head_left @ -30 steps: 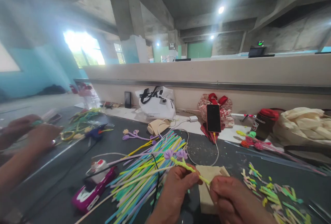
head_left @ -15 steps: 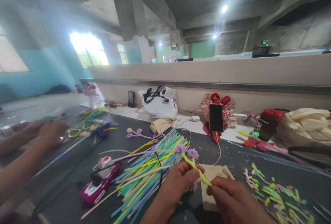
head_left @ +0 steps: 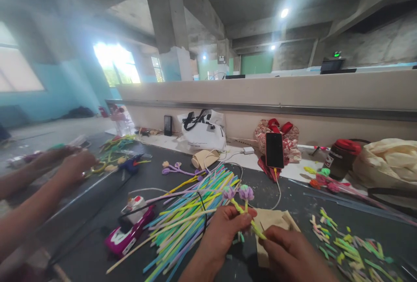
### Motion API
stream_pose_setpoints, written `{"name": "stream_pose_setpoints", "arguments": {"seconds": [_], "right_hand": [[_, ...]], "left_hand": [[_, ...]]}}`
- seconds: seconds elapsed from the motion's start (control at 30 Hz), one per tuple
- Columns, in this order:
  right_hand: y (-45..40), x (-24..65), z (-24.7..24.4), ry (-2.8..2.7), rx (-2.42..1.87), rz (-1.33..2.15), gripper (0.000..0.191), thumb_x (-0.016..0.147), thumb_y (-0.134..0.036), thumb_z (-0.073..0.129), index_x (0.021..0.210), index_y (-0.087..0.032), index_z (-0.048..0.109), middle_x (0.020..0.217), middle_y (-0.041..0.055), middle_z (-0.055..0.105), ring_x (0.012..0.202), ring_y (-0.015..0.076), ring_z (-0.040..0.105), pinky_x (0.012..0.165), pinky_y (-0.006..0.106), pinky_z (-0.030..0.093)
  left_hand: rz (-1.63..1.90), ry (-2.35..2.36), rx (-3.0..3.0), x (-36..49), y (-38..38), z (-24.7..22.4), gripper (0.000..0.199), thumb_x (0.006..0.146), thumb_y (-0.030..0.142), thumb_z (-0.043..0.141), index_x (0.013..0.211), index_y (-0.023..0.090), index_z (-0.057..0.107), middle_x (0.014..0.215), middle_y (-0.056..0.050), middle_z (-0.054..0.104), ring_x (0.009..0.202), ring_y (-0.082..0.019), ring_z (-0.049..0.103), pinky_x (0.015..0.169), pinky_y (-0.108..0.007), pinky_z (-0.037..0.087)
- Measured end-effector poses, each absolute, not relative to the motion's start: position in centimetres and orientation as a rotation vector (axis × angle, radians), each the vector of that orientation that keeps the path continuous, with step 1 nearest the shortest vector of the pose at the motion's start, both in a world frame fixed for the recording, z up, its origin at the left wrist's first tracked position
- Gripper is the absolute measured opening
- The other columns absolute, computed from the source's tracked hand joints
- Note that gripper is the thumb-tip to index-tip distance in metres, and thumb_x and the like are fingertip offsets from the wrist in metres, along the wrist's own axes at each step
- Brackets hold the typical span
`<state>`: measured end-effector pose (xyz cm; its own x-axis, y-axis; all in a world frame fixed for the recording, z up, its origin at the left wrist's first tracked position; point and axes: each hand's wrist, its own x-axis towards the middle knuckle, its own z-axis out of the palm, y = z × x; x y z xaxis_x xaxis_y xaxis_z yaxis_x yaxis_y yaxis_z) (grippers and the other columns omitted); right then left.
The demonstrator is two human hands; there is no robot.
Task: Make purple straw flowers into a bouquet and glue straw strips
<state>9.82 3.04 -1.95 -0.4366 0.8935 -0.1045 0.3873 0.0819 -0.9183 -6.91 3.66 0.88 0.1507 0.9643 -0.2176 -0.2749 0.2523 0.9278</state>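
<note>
- Since the earlier views, the purple flower heads [head_left: 246, 192] have turned: they first showed mostly their purple loops, and mint green now shows on top of them.
- The yellow stem [head_left: 258, 230] slopes more steeply than at first, and a short pale stalk now shows under the right-hand flower head. I judge that the piece is being rolled between the fingers, which would tighten the twist.
- The left hand [head_left: 217, 239] is closed narrow, thumb and fingers pinching the yellow stem partway along. It sits at the right edge of the pile of fuzzy sticks [head_left: 187, 219].
- The right hand [head_left: 286, 249] has its fingertips drawn together on the lower end of the yellow stem, farther right of the pile.
- The yellow stem lies between the two hands, right of the pile; the flower heads stand just beyond the left hand, by the pile's upper right side.
- Beige paper [head_left: 279, 217] lies under and behind the right hand, to the right of the pile.
- Cut bits [head_left: 353, 249] are scattered well to the right of the pile.
- Left of the pile is a purple gadget [head_left: 117, 243]; farther left, a co-worker's hands [head_left: 77, 165] are blurred, so what they hold I cannot tell.
</note>
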Motion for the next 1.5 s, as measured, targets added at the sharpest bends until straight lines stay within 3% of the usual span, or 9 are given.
{"name": "stream_pose_setpoints", "arguments": {"seconds": [0.13, 0.3, 0.57, 0.7, 0.9, 1.13, 1.27, 1.5], "right_hand": [[3.1, 9.3, -1.6, -1.880, -1.258, 1.116, 0.025, 0.079, -0.041, 0.045, 0.070, -0.019, 0.054, 0.057, -0.0024, 0.054, 0.054, 0.0112, 0.047, 0.049, 0.018, 0.033], [2.9, 9.2, -0.6, -1.937, -1.334, 0.987, 0.033, 0.081, -0.042, 0.042, 0.058, -0.018, 0.047, 0.051, -0.0038, 0.046, 0.050, 0.0099, 0.044, 0.047, 0.018, 0.031], [2.8, 8.3, -2.3, -1.302, -1.125, 1.708, 0.032, 0.076, -0.044, 0.049, 0.059, -0.018, 0.044, 0.035, -0.0088, 0.040, 0.026, 0.0034, 0.030, 0.030, 0.015, 0.017], [2.7, 7.7, -2.7, -1.020, -0.877, 1.975, 0.032, 0.073, -0.042, 0.054, 0.056, -0.016, 0.044, 0.029, -0.0101, 0.036, 0.023, 0.0018, 0.024, 0.029, 0.014, 0.019], [2.7, 7.8, -2.6, -0.972, -0.884, 1.969, 0.031, 0.071, -0.041, 0.057, 0.058, -0.016, 0.045, 0.031, -0.0092, 0.041, 0.024, 0.0022, 0.029, 0.030, 0.014, 0.025], [2.9, 8.2, -1.8, -1.177, -1.131, 1.780, 0.033, 0.072, -0.043, 0.054, 0.057, -0.017, 0.041, 0.032, -0.0095, 0.041, 0.023, 0.0016, 0.030, 0.029, 0.013, 0.017], [2.7, 8.1, -2.0, -1.226, -1.187, 1.678, 0.030, 0.074, -0.038, 0.051, 0.055, -0.017, 0.040, 0.032, -0.0100, 0.039, 0.025, 0.0019, 0.029, 0.030, 0.013, 0.016], [2.6, 7.8, -2.0, -1.119, -1.070, 1.846, 0.037, 0.070, -0.048, 0.055, 0.056, -0.018, 0.041, 0.030, -0.0101, 0.038, 0.022, 0.0017, 0.025, 0.029, 0.014, 0.018]], "left_hand": [[1.031, 0.974, 0.966, -6.4, 3.3, 0.8, 0.029, 0.058, 0.033, 0.069, 0.075, 0.009, 0.070, 0.059, -0.004, 0.062, 0.053, -0.010, 0.048, 0.057, -0.022, 0.035], [1.072, 1.014, 0.953, -6.2, 3.4, 0.6, 0.024, 0.056, 0.028, 0.070, 0.069, 0.008, 0.069, 0.057, -0.004, 0.062, 0.052, -0.010, 0.048, 0.055, -0.021, 0.035], [1.133, 0.732, 0.697, -5.5, 3.1, 0.9, 0.016, 0.059, 0.018, 0.068, 0.071, 0.008, 0.066, 0.060, -0.004, 0.063, 0.054, -0.011, 0.054, 0.056, -0.022, 0.039], [1.226, 0.665, 0.487, -4.3, 3.0, 0.6, 0.016, 0.053, 0.013, 0.070, 0.068, 0.013, 0.065, 0.053, 0.000, 0.060, 0.046, -0.009, 0.052, 0.049, -0.020, 0.038], [1.221, 0.645, 0.502, -4.2, 3.2, 0.1, 0.019, 0.053, 0.020, 0.072, 0.068, 0.012, 0.064, 0.050, 0.000, 0.058, 0.043, -0.009, 0.050, 0.047, -0.021, 0.037], [1.234, 0.854, 0.665, -5.7, 3.4, 0.3, 0.019, 0.060, 0.027, 0.069, 0.066, 0.010, 0.063, 0.059, -0.002, 0.060, 0.052, -0.007, 0.050, 0.053, -0.019, 0.035], [1.239, 0.920, 0.631, -5.8, 3.7, 0.2, 0.022, 0.053, 0.027, 0.073, 0.062, 0.010, 0.064, 0.052, 0.000, 0.058, 0.049, -0.008, 0.048, 0.050, -0.020, 0.033], [1.373, 0.882, 0.516, -5.1, 3.3, 0.5, 0.019, 0.047, 0.022, 0.076, 0.056, 0.012, 0.064, 0.053, 0.003, 0.056, 0.046, -0.005, 0.044, 0.051, -0.019, 0.034]]}}
